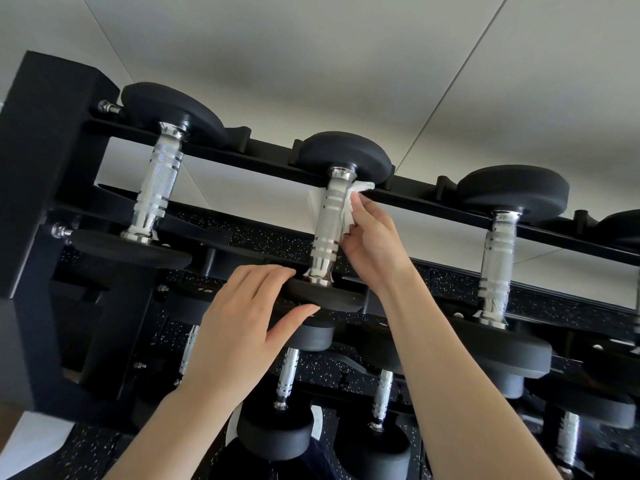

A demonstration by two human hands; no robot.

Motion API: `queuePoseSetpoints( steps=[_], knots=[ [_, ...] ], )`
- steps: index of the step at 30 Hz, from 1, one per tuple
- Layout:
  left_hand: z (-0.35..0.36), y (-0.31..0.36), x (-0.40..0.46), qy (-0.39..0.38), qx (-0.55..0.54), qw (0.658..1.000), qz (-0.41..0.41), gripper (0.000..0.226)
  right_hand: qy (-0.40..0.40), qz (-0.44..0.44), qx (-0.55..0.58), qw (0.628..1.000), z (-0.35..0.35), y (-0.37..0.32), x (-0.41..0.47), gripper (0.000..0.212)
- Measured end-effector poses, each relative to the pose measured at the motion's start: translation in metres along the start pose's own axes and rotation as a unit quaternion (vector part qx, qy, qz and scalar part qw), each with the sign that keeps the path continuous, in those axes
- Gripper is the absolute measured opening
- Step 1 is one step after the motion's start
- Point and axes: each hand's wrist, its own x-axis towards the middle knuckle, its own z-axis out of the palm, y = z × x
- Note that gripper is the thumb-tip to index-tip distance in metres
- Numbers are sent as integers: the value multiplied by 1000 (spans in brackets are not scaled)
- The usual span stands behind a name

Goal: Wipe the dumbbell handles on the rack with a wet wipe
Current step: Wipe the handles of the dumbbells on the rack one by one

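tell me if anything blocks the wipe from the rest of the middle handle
Nothing visible does. The right hand already presses the wet wipe against the middle handle; the left hand grips only the near head.

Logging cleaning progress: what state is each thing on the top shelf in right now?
Wet wipe: wrapped behind the middle dumbbell's handle.
Right hand: pinching the wipe.
Left hand: gripping the middle dumbbell's near head.
Left dumbbell: racked, untouched.
Right dumbbell: racked, untouched.
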Motion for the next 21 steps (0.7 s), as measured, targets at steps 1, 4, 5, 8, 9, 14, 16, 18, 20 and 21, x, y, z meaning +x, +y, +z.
queuePoseSetpoints(
  steps=[1,4,5,8,9,14,16,18,20,21],
  knots=[
    [0,0,0,-1,-1,1000,0,53,-4,-1,-14,1000,0,0,-1,29],
    [0,0,0,-4,-7,1000,-1,53,-29,0,-45,999,-2,-2,-5,27],
    [0,0,0,-5,-8,1000,-2,53,-37,2,-52,998,-3,-2,-6,28],
    [0,0,0,-9,-7,1000,-5,54,-53,12,-82,995,-6,0,-14,29],
    [0,0,0,-9,-8,1000,-4,54,-57,17,-93,994,-8,1,-17,29],
    [0,1,0,-4,-19,1000,-2,53,-75,56,-155,983,-15,5,-33,22],
    [0,2,0,-2,-26,1000,-4,54,-61,64,-210,974,-17,7,-39,19],
    [0,1,-1,1,-30,1000,-7,54,-35,54,-294,954,-16,7,-46,18],
    [0,0,-2,0,-34,999,-11,54,-12,24,-386,922,-12,7,-52,18],
    [0,0,-2,-2,-38,999,-12,54,-4,3,-426,905,-12,7,-54,17]
  ],
)
